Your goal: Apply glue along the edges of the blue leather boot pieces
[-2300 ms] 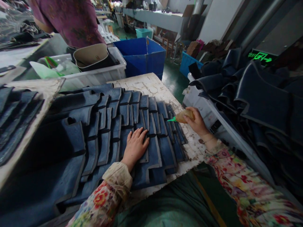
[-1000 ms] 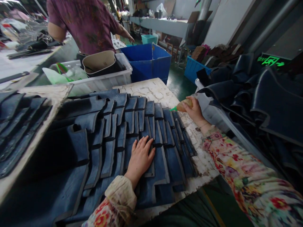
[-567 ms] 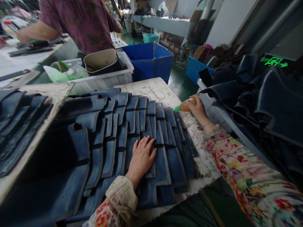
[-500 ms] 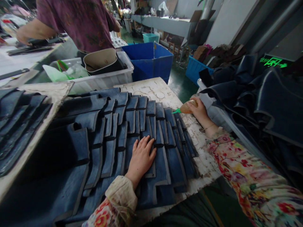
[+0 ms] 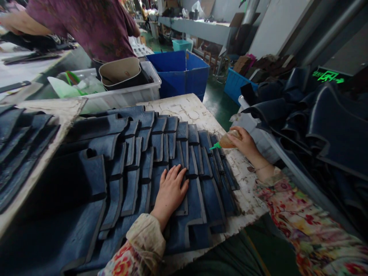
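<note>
Currently the left hand (image 5: 169, 193) lies palm-down on overlapping blue panels (image 5: 195, 199), fingers slightly spread, grip relaxed, holding nothing. Right hand (image 5: 245, 143) has its grip wrapped around a squeeze bottle (image 5: 229, 139), tilted over the right end of the panels. Its green nozzle (image 5: 215, 146) points left and a bit down; can't tell if the tip touches. Panels run in stepped rows, grey edges exposed, over most of the worktop (image 5: 179, 105). Pale surface shows along the worktop's far and right edges; right forearm (image 5: 264, 171) crosses the right one. Tightest side is the right: a white bin (image 5: 261, 140) piled with dark blue pieces (image 5: 339, 130) sits just beside that arm. Green floor (image 5: 218, 105) shows between worktop and bin. Past the far edge: white crate (image 5: 123, 94), blue box (image 5: 184, 78).
</note>
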Demonstrator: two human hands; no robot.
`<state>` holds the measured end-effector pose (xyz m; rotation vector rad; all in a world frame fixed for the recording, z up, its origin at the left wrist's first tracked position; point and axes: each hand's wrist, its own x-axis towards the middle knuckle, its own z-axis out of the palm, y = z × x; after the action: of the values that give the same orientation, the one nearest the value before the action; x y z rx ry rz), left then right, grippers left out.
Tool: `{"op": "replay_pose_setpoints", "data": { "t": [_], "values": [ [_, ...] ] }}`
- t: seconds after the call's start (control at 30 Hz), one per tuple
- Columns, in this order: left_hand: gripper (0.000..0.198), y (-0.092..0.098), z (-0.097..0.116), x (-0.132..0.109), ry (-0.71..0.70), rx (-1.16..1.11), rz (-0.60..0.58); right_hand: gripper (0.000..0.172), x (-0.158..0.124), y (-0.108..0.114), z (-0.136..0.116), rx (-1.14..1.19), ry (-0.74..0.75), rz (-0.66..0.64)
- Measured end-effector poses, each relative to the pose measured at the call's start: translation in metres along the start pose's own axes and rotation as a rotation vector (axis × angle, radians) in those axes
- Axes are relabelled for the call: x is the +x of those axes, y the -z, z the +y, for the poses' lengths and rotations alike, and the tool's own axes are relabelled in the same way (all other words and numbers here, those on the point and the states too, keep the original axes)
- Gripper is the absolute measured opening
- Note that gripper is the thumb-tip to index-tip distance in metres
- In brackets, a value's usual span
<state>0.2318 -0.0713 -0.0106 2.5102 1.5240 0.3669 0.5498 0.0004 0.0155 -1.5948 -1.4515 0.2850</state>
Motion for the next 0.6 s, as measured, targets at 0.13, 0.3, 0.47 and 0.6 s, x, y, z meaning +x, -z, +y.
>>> {"op": "replay_pose_setpoints", "data": {
  "t": [0.13, 0.3, 0.47, 0.6],
  "values": [
    [0.04, 0.0, -0.001, -0.001, -0.002, -0.001, -0.002, 0.04, 0.016, -0.014, 0.006, -0.004, 0.041, 0.109],
    [0.039, 0.002, -0.001, -0.001, -0.002, -0.008, 0.009, 0.038, 0.039, -0.031, 0.016, -0.015, 0.07, 0.176],
    [0.039, 0.002, 0.0, 0.0, -0.001, -0.009, 0.016, 0.038, 0.056, -0.041, 0.021, -0.022, 0.032, 0.205],
    [0.039, 0.002, 0.0, 0.0, 0.002, -0.014, 0.011, 0.039, 0.059, -0.041, 0.02, -0.018, 0.003, 0.216]
  ]
}}
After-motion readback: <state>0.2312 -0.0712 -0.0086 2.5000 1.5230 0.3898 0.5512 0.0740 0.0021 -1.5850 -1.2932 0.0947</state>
